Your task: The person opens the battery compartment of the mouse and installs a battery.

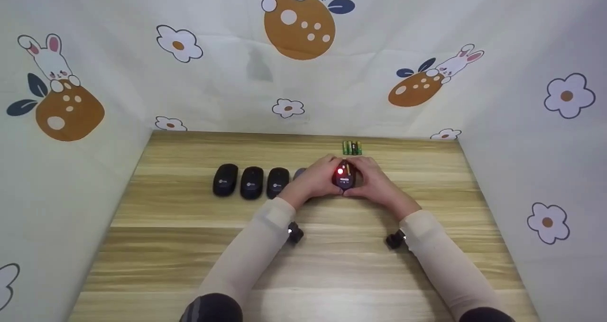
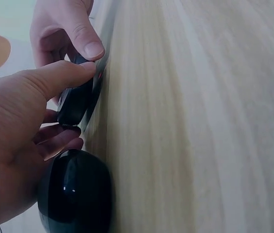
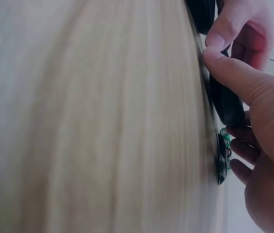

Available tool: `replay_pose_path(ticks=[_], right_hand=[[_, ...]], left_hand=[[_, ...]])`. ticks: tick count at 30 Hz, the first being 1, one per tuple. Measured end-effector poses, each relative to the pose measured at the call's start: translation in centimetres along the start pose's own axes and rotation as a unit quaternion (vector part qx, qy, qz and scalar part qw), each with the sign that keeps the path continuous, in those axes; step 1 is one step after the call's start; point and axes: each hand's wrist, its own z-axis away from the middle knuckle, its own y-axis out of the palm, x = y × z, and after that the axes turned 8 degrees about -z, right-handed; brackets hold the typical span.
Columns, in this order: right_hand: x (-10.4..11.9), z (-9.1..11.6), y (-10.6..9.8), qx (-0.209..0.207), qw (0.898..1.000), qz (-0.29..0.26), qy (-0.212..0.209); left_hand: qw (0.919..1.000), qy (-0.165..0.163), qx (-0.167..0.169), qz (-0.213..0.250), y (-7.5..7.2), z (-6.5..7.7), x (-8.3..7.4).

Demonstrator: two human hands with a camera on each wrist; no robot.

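A dark computer mouse (image 1: 344, 179) is held belly-up, its underside facing the head camera with a red light glowing on it. A small gold-coloured strip, perhaps a battery, shows in its underside. My left hand (image 1: 318, 179) grips the mouse's left side, and my right hand (image 1: 377, 183) grips its right side. Both thumbs meet at the near end, as the left wrist view shows of the mouse (image 2: 76, 104). Several small green batteries (image 1: 352, 148) lie just beyond the hands. A thin black piece (image 3: 221, 159) lies under my right fingers, beside the batteries.
Left of the hands stands a row of black mice: one at the far left (image 1: 225, 179), another (image 1: 252, 182), a third (image 1: 278, 180), and a bluish one (image 1: 299, 172) partly hidden by my left hand. Patterned cloth walls (image 1: 213, 94) border the wooden table (image 1: 189, 246).
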Motion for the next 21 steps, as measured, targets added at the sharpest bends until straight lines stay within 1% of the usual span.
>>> replay_pose_path(ticks=[5,10,13,19,21], right_hand=[[-0.08,0.03,-0.05,0.010,1.000,-0.005,0.007],[-0.11,0.09,-0.08,0.013,1.000,-0.008,0.008],[-0.20,0.17,-0.05,0.008,1.000,-0.006,-0.002],[-0.37,0.33,-0.02,-0.010,0.999,-0.016,-0.035],[-0.45,0.35,-0.01,-0.012,0.999,-0.014,-0.040]], left_hand=[[1.0000,0.000,0.003,0.003,-0.03,0.02,-0.08],[0.9999,-0.006,0.008,0.004,-0.08,0.09,-0.27],[0.9999,-0.008,0.011,0.001,-0.13,0.13,-0.41],[1.0000,-0.001,0.003,-0.009,-0.18,0.21,-0.49],[1.0000,-0.001,0.001,-0.009,-0.19,0.22,-0.46]])
